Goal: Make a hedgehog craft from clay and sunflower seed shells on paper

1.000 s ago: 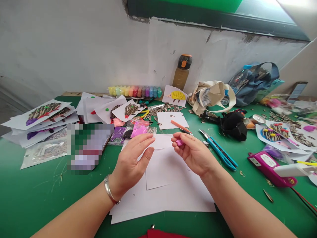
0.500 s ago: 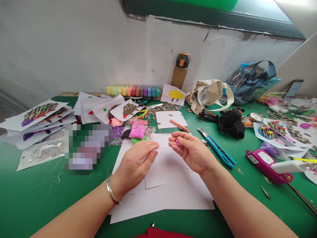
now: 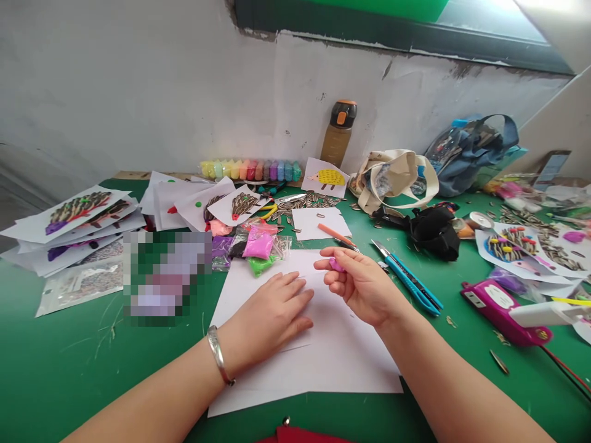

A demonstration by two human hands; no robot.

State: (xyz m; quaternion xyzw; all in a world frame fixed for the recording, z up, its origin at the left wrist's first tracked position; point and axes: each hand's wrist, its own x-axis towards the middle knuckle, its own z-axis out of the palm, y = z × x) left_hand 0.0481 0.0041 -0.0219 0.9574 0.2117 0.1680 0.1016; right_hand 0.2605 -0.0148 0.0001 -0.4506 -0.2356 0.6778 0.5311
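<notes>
My left hand (image 3: pixel 272 317) lies palm down on the white paper (image 3: pixel 355 363), its fingers stretched out and a little apart. A silver bracelet (image 3: pixel 218 354) circles that wrist. Over the right part of the paper, my right hand (image 3: pixel 362 280) pinches a small lump of pink modelling clay (image 3: pixel 336 264) between thumb and fingers. Behind the hands lie a bright pink clay packet (image 3: pixel 259 243) and a green clay packet (image 3: pixel 261 265). To the right of my right hand rests a blue utility knife (image 3: pixel 410 280), and an orange stick (image 3: pixel 335 234) lies just beyond the fingers.
Papers with seed hedgehogs (image 3: pixel 78 209) are stacked at the left. Sunflower seeds (image 3: pixel 314 200) lie scattered at the back, near a water bottle (image 3: pixel 338 135). A cloth bag (image 3: pixel 392 178), a black strap (image 3: pixel 434 231) and a magenta glue gun (image 3: pixel 501 311) stand to the right.
My left hand has come down flat onto the paper, its fingers spreading out. My right hand stays nearly in place, and more of the pink clay shows between its fingers.
</notes>
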